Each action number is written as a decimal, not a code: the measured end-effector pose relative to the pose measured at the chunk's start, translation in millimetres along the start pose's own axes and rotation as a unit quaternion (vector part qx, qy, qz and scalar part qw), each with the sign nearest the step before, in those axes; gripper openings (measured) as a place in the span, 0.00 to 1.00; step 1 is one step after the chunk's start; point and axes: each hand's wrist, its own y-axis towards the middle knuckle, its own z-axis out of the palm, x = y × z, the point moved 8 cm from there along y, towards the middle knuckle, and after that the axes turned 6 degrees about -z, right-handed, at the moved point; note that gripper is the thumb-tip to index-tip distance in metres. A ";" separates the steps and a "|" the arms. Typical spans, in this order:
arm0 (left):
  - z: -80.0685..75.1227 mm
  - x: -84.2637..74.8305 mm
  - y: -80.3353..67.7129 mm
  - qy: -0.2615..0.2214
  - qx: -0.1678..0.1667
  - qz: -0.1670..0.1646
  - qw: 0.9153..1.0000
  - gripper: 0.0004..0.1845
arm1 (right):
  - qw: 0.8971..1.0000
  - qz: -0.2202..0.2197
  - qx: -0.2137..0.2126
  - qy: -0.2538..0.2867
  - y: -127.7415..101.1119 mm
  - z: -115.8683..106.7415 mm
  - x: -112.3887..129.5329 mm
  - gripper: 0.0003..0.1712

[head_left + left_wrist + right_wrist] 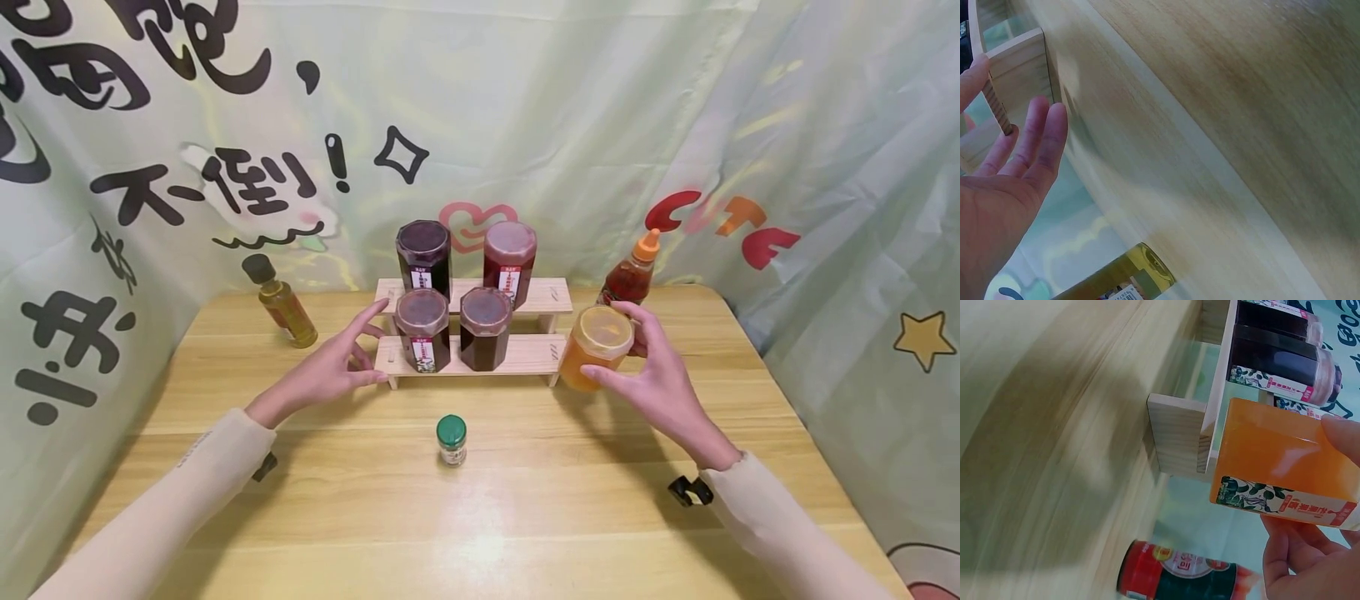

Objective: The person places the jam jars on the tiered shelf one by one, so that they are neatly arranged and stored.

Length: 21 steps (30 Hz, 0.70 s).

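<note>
A two-tier wooden rack [525, 358] stands at the back of the table. Its lower tier carries two dark jam jars [484, 337]; a dark purple jar [423, 250] and a red jar [510, 254] are on the upper one. My left hand [337, 362] is at the rack's left end, thumb and a finger touching the plank's end [997, 103] from either side. With my right hand [660, 383] I grip an eight-sided jar of orange jam [597, 346], held off the table beside the rack's right end. The right wrist view shows the orange jam's floral label.
A small green-capped shaker [452, 440] stands on the table in front of the rack. An oil bottle [285, 308] is at the back left, and a red sauce bottle [628, 275] with an orange nozzle stands behind my right hand. Printed cloth hangs around the table.
</note>
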 end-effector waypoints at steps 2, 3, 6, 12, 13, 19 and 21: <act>0.0 -0.1 0.1 -0.001 0.000 -0.001 1.000 0.64 | 1.000 -0.003 0.006 0.004 3.7 4.2 0.8 0.57; 0.1 -0.1 0.1 -0.002 0.002 0.000 1.000 0.64 | 1.000 -0.002 0.009 0.007 5.5 6.2 0.9 0.57; -0.4 0.3 0.0 0.000 -0.001 0.002 1.000 0.64 | 1.000 0.000 0.017 0.017 11.0 12.9 1.6 0.56; -0.8 0.7 0.1 -0.002 -0.001 0.005 1.000 0.64 | 0.999 -0.004 0.033 0.040 20.2 27.1 2.6 0.55; -0.7 0.4 0.1 -0.003 -0.001 0.006 1.000 0.64 | 0.998 -0.006 0.034 0.043 21.4 28.8 2.6 0.55; -0.4 -1.2 0.6 -0.004 0.002 0.006 1.000 0.63 | 0.997 -0.012 0.042 0.057 29.5 35.0 1.4 0.55; 0.0 -0.3 1.4 -0.001 0.001 0.004 1.000 0.64 | 0.997 -0.011 0.047 0.061 32.2 36.6 -0.2 0.55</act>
